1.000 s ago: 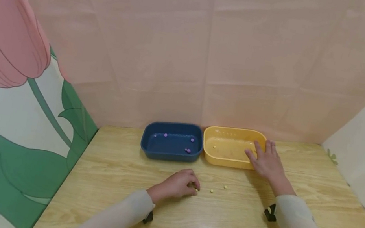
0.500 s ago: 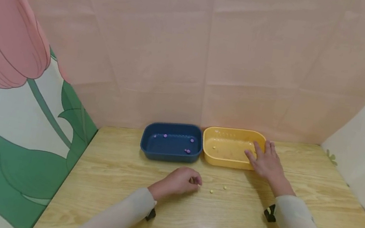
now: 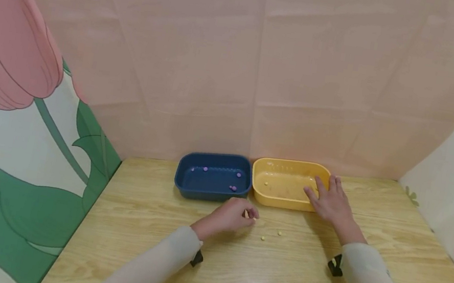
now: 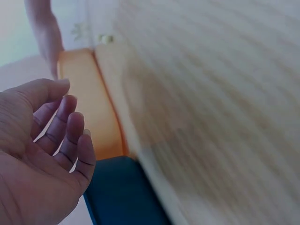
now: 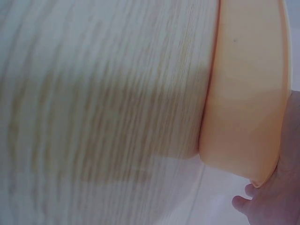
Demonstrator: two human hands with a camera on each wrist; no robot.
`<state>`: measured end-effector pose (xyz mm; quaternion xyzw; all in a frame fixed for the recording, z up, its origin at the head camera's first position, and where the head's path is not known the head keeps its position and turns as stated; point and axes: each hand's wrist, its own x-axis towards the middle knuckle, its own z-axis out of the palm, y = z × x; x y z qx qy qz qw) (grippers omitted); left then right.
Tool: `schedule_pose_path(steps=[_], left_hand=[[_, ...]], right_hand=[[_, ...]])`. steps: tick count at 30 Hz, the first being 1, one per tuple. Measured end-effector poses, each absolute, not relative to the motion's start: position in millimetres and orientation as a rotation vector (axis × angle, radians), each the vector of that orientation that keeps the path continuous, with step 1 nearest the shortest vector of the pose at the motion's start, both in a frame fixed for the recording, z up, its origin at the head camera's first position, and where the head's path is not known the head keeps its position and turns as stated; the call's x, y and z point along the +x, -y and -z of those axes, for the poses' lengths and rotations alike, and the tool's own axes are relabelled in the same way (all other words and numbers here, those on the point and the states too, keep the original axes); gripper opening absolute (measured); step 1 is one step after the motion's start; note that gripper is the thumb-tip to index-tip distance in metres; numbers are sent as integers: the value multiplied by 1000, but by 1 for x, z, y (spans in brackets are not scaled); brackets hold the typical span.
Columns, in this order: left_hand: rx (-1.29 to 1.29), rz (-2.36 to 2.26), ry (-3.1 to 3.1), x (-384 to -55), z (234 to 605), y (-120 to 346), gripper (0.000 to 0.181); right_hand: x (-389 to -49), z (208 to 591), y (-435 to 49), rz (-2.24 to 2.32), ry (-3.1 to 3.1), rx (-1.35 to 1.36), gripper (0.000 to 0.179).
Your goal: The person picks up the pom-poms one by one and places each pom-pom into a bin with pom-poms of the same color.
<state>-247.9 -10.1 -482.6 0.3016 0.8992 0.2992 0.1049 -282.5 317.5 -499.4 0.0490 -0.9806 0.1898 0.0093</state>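
Observation:
Between thumb and index fingertip, my left hand point(image 3: 231, 214) pinches a tiny pale yellow pellet point(image 3: 255, 219), just over the table in front of the two trays. The fingertips hide most of it; in the left wrist view they hide it fully. My right hand point(image 3: 331, 202) rests with spread fingers over the right end of the yellow tray point(image 3: 279, 203), thumb and index reaching inside. The right wrist view has that hand point(image 5: 274, 201) at the tray's corner. One yellow pellet point(image 3: 266, 184) lies inside at the left, and another shows partly by the right fingers.
Left of the yellow tray stands a dark blue tray point(image 3: 209, 196), holding several purple pellets point(image 3: 238, 175). Two loose yellow pellets, a nearer one point(image 3: 262, 238) and a farther one point(image 3: 279, 233), lie on the wooden table point(image 3: 298, 281). A pink sheet point(image 3: 174, 79) rises behind.
My left hand has picked a yellow pellet off the table and moved up and slightly right, toward the trays. The right hand stays at the yellow tray's end.

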Motion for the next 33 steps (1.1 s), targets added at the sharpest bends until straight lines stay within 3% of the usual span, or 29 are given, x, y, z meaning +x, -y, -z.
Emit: schedule_pose_path(steps=[11,33], left_hand=[[959,-907,-2659,-264,467,-3,13],[796,-1135,-2639,-300,456,-28,14]], right_hand=[[-282,501,-317,-603,3064,152,85],[-283,502,-318,-601,3062,146,86]])
